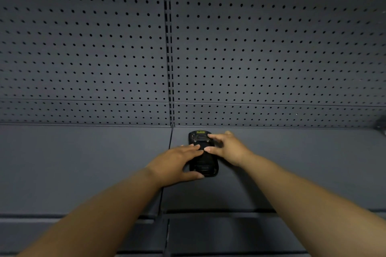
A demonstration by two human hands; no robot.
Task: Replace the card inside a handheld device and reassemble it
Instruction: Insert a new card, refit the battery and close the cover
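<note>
1 black handheld device (202, 153) lay back-up on the dark grey shelf (83, 162) near the pegboard wall (83, 48), left hand (177, 162) spread loosely over its left edge, right hand (226, 148) fingers touching its upper back, neither hand gripping it, 2 bare forearms reached in.

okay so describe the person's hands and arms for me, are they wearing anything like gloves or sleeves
Both the left hand and right hand are bare, with no gloves. No rings, watch or bracelet show. Both forearms are uncovered as far as the picture reaches, with no sleeve in view.
</note>
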